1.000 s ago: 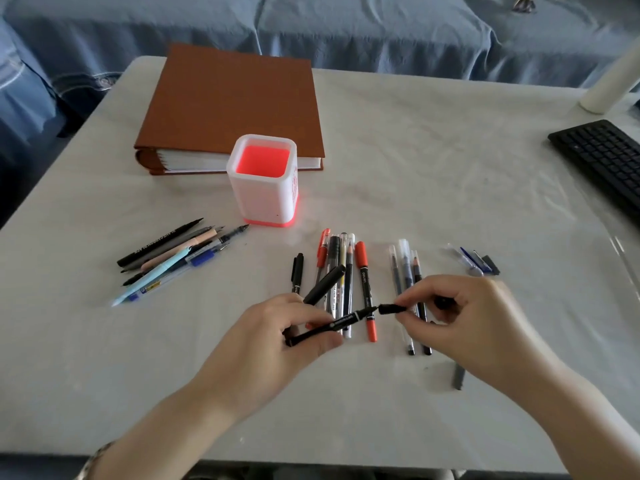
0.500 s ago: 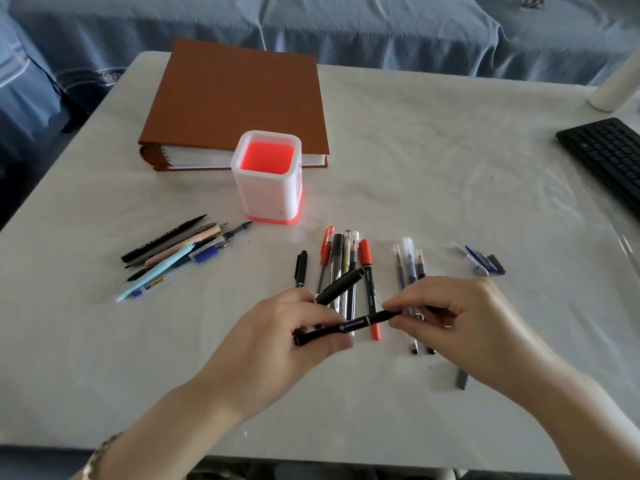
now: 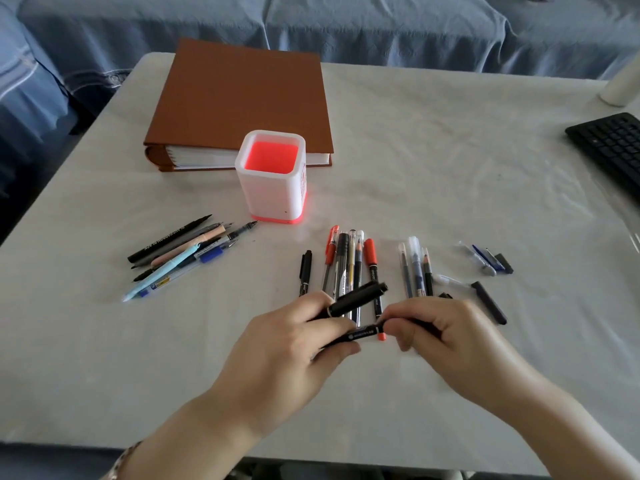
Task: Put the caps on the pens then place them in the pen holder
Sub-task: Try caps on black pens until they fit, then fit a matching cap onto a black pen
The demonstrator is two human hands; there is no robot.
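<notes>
My left hand (image 3: 294,344) grips two black pens: a thin one (image 3: 360,333) lying sideways and a thicker one (image 3: 356,299) pointing up and right. My right hand (image 3: 440,337) pinches a black cap on the right end of the thin pen. The white pen holder (image 3: 273,199) with a red inside stands upright behind the pens. A row of pens (image 3: 349,261) lies under my hands, and three more pens (image 3: 415,268) lie to their right. Loose caps (image 3: 490,261) rest at the far right.
Several uncapped pens (image 3: 187,254) lie at the left. A brown binder (image 3: 242,102) sits behind the holder. A black keyboard (image 3: 613,147) is at the right edge, a white cylinder (image 3: 623,84) beyond it. A dark cap (image 3: 490,303) lies by my right hand.
My right hand has moved left and pushed the black cap onto the tip of the thin pen; the gap between cap and pen has closed.
</notes>
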